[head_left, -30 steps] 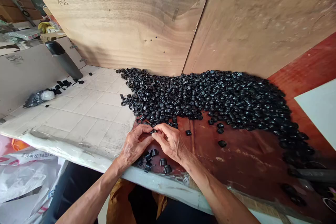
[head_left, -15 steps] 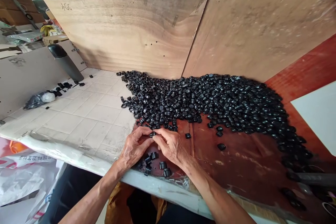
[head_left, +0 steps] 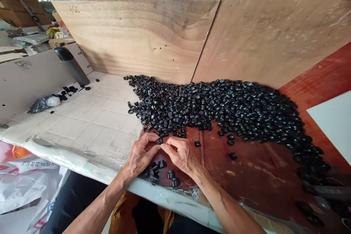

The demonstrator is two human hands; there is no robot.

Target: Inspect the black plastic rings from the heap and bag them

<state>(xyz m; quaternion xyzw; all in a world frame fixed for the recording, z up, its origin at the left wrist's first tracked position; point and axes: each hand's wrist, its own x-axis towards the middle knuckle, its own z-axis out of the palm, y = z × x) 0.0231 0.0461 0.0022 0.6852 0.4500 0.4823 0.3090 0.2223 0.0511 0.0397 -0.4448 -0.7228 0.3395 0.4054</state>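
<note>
My left hand [head_left: 139, 155] and my right hand [head_left: 181, 153] meet fingertip to fingertip near the table's front edge. Together they pinch one small black plastic part [head_left: 159, 141] between thumbs and forefingers. Just under my hands lie a few loose black parts [head_left: 161, 163] on the red-brown board [head_left: 255, 175]. A big heap of the same black ring-like parts [head_left: 219, 111] spreads across the table right behind my fingers and off to the right.
Tall plywood sheets [head_left: 153, 36] wall off the back. A tiled white surface [head_left: 82, 120] covers the left, with a black flask [head_left: 70, 65], a dark bag [head_left: 41, 103] and scattered black bits [head_left: 67, 89]. White sacks [head_left: 24, 186] lie below the left edge.
My hands stay together on the small part with only slight finger shifts. The view has tilted up a little, so everything sits lower in the picture.
</note>
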